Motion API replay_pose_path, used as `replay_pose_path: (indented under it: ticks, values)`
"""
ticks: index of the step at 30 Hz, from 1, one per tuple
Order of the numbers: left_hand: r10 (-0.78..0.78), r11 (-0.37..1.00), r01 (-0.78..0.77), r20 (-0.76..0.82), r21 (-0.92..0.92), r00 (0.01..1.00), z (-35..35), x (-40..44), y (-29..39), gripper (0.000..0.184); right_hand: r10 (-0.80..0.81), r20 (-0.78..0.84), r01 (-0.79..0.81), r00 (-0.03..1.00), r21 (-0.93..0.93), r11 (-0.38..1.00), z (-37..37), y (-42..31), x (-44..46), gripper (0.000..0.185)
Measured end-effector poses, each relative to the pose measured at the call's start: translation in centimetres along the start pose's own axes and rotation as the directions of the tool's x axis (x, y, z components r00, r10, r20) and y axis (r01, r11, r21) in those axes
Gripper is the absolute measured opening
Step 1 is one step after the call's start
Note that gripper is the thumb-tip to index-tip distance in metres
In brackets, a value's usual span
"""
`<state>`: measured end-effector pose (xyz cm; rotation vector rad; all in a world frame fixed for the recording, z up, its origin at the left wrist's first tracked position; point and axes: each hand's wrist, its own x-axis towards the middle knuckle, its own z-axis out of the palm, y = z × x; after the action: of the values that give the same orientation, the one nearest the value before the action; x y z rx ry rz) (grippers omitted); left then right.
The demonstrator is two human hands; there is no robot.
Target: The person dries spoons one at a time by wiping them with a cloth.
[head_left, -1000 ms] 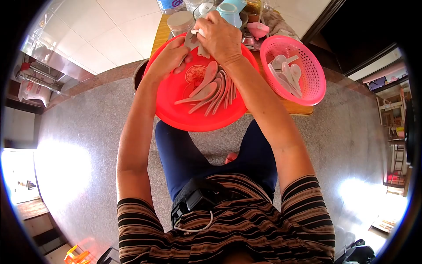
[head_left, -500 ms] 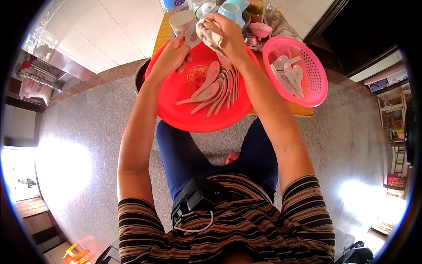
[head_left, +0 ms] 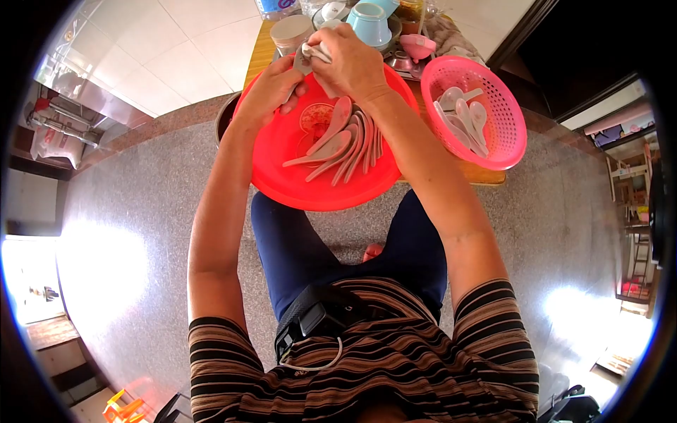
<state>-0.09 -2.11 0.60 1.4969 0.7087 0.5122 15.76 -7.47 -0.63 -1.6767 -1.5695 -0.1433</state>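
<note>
My left hand [head_left: 273, 92] is closed on a white soup spoon [head_left: 301, 65] above the far side of a red plastic basin [head_left: 303, 196]. Pressed against the spoon is a pale cloth [head_left: 319, 53], bunched in the closed fingers of my right hand [head_left: 352, 65]. The right hand partly hides both spoon and cloth. Inside the basin, several white soup spoons [head_left: 337, 146] lie fanned out and overlapping. To the right, a pink perforated basket [head_left: 512, 127] holds several more spoons [head_left: 462, 118].
A wooden table [head_left: 486, 175] carries the basin and basket. Behind the basin stand a light blue cup [head_left: 368, 27], a lidded jar [head_left: 290, 34] and a small pink bowl [head_left: 417, 46]. A crumpled brown cloth [head_left: 451, 39] lies at the back right. My knees are under the basin's near edge.
My right hand has shifted slightly left and turned over the spoon, and less of the cloth shows. The left hand stays nearly in place. Spoons in the basin and basket have not moved.
</note>
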Motion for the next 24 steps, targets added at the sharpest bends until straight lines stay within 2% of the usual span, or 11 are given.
replay_pose_path:
  ticks: [1, 3, 5, 9, 11, 12, 15, 18, 20, 22, 24]
  values:
    - [0.001, 1.0, -0.001, 0.002, 0.0, 1.0, 0.0, 0.1, -0.1, 0.025, -0.011, 0.038, 0.013, 0.999, -0.067, 0.998, 0.0, -0.2, 0.0, 0.026]
    - [0.034, 0.999, -0.034, -0.006, 0.041, 0.999, -0.1, 0.3, -0.6, 0.025, -0.027, 0.04, 0.029, 0.999, -0.055, 0.998, 0.2, 0.2, -0.2, 0.025]
    - [0.066, 0.996, -0.065, -0.008, 0.061, 0.998, -0.4, 0.7, -1.1, 0.025, -0.173, 0.063, 0.165, 0.983, 0.109, 0.98, 0.4, 0.8, -0.2, 0.022]
    - [0.078, 0.986, -0.067, -0.065, 0.152, 0.995, -0.2, 0.5, -1.0, 0.031, -0.18, 0.145, 0.152, 0.973, 0.185, 0.971, 0.4, 1.1, -0.1, 0.02]
    - [0.02, 0.991, -0.015, -0.04, 0.137, 0.999, 0.0, 0.3, -0.5, 0.034, -0.092, 0.088, 0.098, 0.992, -0.059, 0.993, -0.4, 0.4, -0.3, 0.018]
    - [-0.036, 0.991, 0.037, -0.012, 0.126, 0.999, 0.1, 0.2, -0.2, 0.036, -0.093, 0.09, 0.098, 0.992, -0.06, 0.993, -0.5, 0.4, -0.1, 0.018]
    - [-0.056, 0.995, 0.052, 0.046, 0.079, 0.997, 0.3, -0.2, 0.1, 0.038, -0.011, -0.02, 0.008, 1.0, -0.151, 0.989, -0.9, 0.4, 0.2, 0.016]
    - [-0.03, 0.997, 0.029, 0.006, 0.067, 1.0, 0.4, -0.3, 0.2, 0.036, -0.025, -0.007, 0.024, 1.0, -0.122, 0.992, -0.8, 0.2, 0.0, 0.018]
    - [-0.019, 0.998, 0.018, 0.006, 0.065, 1.0, 0.1, -0.1, 0.0, 0.035, -0.086, 0.078, 0.087, 0.993, -0.011, 0.996, 0.0, 0.5, -0.2, 0.019]
    - [-0.009, 0.998, 0.009, 0.006, 0.061, 1.0, -0.1, 0.1, -0.2, 0.034, -0.139, 0.079, 0.138, 0.987, 0.019, 0.99, 0.5, 0.8, -0.2, 0.019]
    - [0.022, 0.998, -0.022, 0.007, 0.052, 1.0, -0.3, 0.1, -0.3, 0.019, -0.193, 0.081, 0.19, 0.978, 0.051, 0.98, 0.6, 0.8, -0.2, 0.019]
